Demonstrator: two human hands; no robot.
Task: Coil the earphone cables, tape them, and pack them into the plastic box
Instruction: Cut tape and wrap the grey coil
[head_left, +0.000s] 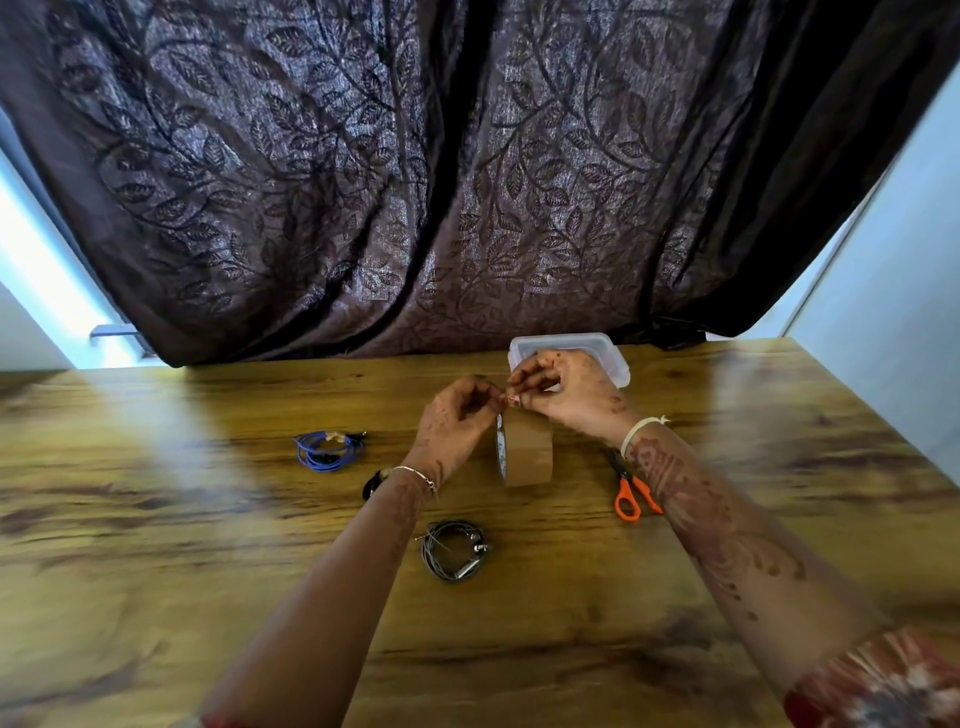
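Near the table's far edge, just in front of the plastic box, the left hand and right hand pinch at the free end of the brown tape roll, standing on edge, its core axis running left to right. Best to lift the end cleanly, pull a short strip, then cut with the scissors. The grey coil lies flat at mid-table, untaped; the blue coil lies toward the left.
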